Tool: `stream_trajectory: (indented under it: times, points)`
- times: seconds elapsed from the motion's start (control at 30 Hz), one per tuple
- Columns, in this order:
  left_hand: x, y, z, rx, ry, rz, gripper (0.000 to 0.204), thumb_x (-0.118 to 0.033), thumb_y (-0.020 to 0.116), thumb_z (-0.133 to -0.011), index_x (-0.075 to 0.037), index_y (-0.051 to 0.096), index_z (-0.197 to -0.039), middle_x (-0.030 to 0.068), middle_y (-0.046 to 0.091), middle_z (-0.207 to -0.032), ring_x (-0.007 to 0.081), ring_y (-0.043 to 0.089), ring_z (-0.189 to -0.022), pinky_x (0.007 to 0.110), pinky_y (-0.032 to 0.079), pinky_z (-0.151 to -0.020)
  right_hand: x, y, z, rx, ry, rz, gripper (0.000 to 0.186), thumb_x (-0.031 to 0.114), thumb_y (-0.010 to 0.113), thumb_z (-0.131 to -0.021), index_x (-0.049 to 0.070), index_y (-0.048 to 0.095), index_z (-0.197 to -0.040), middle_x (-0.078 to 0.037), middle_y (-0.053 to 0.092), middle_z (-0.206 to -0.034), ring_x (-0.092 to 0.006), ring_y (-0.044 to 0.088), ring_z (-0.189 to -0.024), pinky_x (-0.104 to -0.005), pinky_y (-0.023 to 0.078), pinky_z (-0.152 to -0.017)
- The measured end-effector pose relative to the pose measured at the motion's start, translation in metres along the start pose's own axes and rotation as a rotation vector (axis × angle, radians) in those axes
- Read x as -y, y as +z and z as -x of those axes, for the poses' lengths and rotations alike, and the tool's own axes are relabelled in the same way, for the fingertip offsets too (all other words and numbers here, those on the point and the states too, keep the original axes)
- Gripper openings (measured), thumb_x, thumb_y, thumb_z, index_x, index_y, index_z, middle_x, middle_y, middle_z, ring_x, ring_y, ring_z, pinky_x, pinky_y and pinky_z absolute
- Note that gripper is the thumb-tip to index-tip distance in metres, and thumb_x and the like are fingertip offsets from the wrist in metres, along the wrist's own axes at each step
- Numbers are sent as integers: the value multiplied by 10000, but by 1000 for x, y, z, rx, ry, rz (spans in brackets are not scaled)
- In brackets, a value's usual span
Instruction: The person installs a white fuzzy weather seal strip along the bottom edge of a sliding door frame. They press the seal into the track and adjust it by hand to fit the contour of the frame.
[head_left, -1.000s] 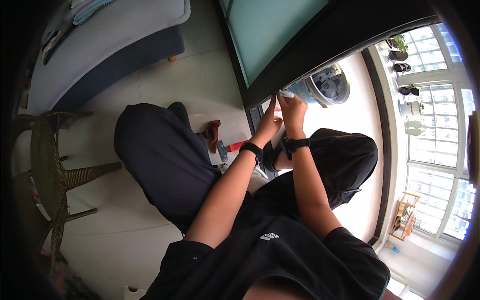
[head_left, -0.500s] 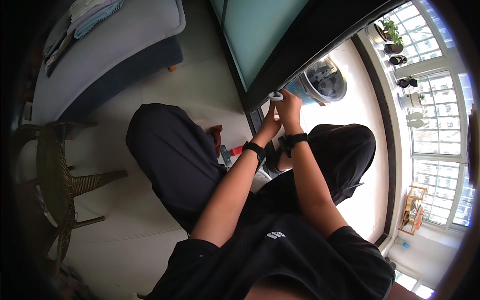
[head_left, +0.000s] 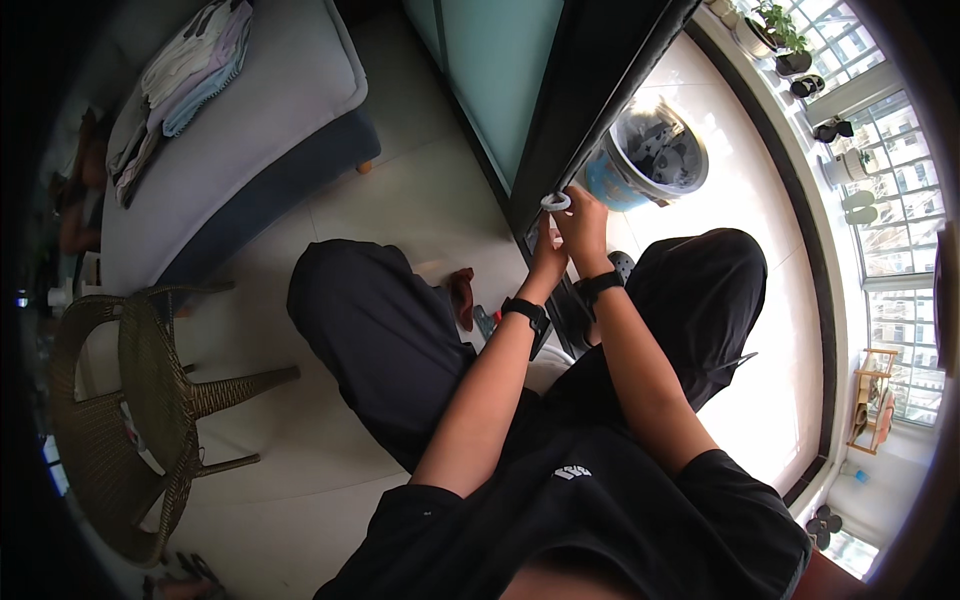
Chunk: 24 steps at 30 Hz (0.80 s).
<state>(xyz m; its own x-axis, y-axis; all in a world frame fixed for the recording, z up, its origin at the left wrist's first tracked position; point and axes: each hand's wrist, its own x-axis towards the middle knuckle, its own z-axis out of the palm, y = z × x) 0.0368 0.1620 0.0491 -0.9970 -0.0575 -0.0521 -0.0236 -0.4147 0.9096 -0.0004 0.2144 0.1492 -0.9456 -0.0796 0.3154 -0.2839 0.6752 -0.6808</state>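
A small white ring-shaped roll (head_left: 556, 202), which looks like tape, is pinched in the fingers of my right hand (head_left: 585, 222). Its hole faces up toward me. Just below it, my left hand (head_left: 548, 257) has its fingers drawn together, pointing up close to the roll. Whatever lies between those fingertips is too small to make out. Both hands are beside the lower end of the black door frame (head_left: 560, 120), which holds pale green glass. Dark bands circle both wrists.
A bucket (head_left: 612, 180) with grey-patterned cloth inside stands beyond my right hand. Between my knees lie a brown object (head_left: 462, 298) and a grey tool (head_left: 485, 320) with a red part. A wicker chair (head_left: 160, 375) and a grey sofa seat (head_left: 270, 130) with folded clothes (head_left: 195, 75) are at left.
My view has shifted, so the sofa and chair show more fully. Both hands stay together by the door frame. The roll has tilted and shows its hole more; the tool's red part is more covered.
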Motion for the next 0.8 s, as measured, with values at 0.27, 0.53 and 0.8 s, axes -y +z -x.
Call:
stream_trajectory:
  times: [0.27,0.53,0.8]
  points:
    - [-14,9,8,-16,29,-48,438,-80,503,-915,-77,320,-1312,57,490,-1171,138,459,-1120,282,383,-938,-5,8,-1,29,142,139,159,105,642,-663,-2,629,-780,-217,620,-724,-400,612,-708,-447,494,-661]
    - [-8,-4,5,41,34,-95,668,135,463,-807,-73,237,-1400,112,434,-1355,169,426,-1253,302,402,-936,-12,9,-4,51,61,73,130,119,662,-690,0,617,-713,-206,600,-692,-402,596,-695,-439,478,-611]
    - [-23,-1,4,19,-29,-231,648,75,504,-852,-98,234,-1415,104,507,-1245,199,525,-1118,300,442,-859,-11,5,-3,40,83,-4,127,103,670,-681,-1,613,-724,-210,597,-693,-410,591,-688,-436,472,-597]
